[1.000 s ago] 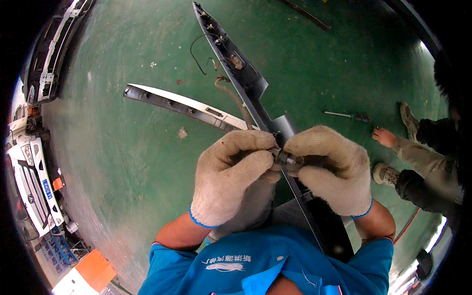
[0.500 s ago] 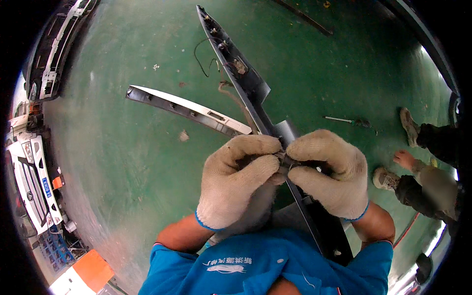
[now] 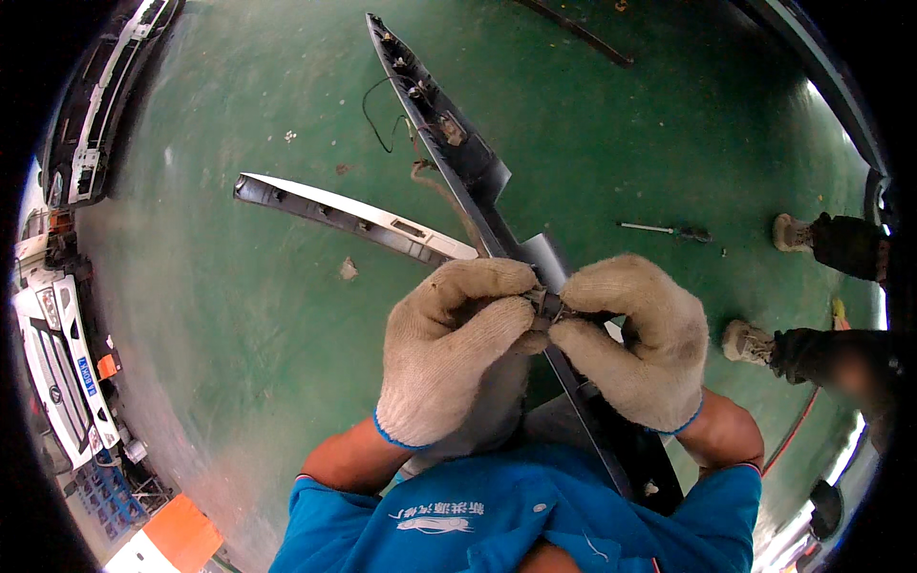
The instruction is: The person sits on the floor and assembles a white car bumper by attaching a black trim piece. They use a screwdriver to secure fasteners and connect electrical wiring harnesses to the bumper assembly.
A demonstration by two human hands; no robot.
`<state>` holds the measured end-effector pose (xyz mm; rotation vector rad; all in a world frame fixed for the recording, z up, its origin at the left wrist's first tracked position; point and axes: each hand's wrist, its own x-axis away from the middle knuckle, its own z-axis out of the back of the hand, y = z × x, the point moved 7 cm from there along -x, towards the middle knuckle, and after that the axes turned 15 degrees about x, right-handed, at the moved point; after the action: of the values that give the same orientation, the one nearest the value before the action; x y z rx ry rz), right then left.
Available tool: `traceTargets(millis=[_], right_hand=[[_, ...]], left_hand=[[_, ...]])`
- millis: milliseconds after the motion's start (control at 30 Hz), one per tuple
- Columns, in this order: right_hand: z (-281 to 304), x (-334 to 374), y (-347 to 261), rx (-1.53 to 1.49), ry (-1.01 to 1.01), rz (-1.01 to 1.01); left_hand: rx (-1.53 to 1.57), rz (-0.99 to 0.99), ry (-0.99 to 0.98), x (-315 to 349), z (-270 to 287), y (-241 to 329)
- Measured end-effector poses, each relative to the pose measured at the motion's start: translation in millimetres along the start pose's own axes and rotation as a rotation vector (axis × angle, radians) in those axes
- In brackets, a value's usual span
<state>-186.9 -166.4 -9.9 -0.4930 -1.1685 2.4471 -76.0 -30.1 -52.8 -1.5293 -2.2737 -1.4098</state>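
Head view: a small dark fitting is pinched by the fingertips of the left hand and the right hand, over a long black panel; it could be dropped onto the green floor if feel is dulled by the knit gloves.

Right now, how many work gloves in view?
2: one on the left hand, one on the right hand, both pinching at a small dark part. Others may be hidden.
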Motion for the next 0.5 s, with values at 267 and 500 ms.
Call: traceTargets(millis=[267,500], right_hand=[[0.8,-3.9,2.8,-0.052,0.02,-0.057],[2.4,-4.2,0.3,0.028,0.051,0.034]], left_hand=[[0.018,-0.019,-0.035,-1.2,-0.2,0.7],[-0.02,-0.065,-0.012,-2.1,-7.9,2.5]])
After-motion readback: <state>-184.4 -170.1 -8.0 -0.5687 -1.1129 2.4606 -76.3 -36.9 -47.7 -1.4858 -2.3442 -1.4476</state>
